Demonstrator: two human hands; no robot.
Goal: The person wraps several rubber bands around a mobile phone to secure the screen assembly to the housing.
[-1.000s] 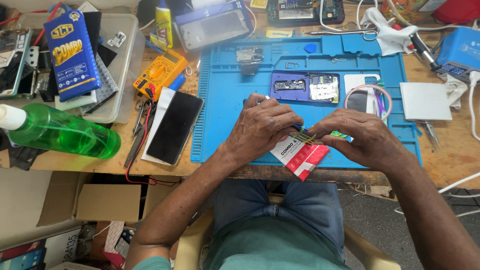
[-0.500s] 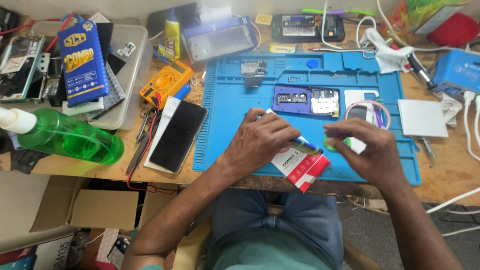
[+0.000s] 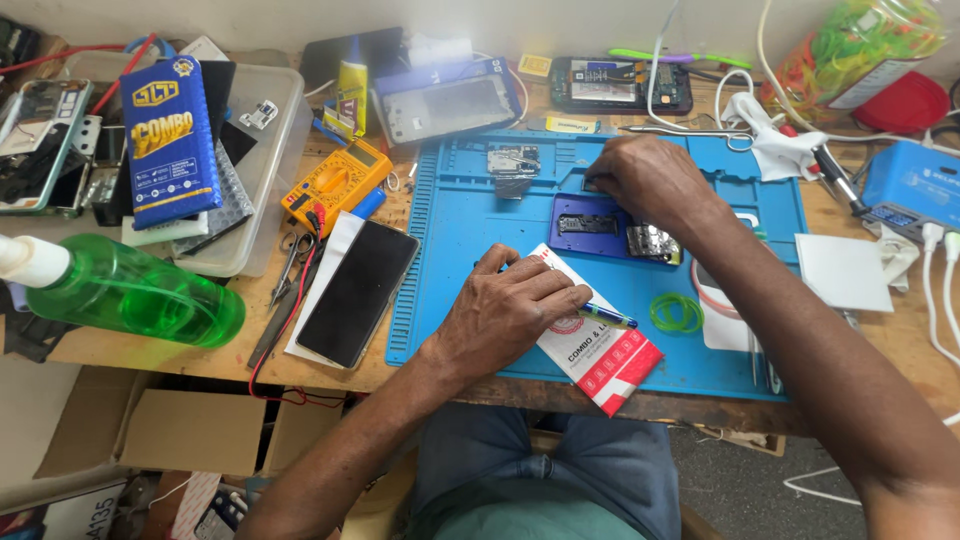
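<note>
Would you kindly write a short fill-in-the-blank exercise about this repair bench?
1. The left hand rests on a red and white ____ packet.
2. The right hand reaches over the ____ work mat.
3. The spray bottle lying at the left is ____.
4. The dark phone lies screen-up ____ of the mat.

Missing words: card; blue; green; left

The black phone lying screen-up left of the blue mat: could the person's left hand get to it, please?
Probably yes. The left hand rests on a red-and-white packet at the blue mat's front edge, and the black phone lies just beside it with nothing on top or between.
</note>
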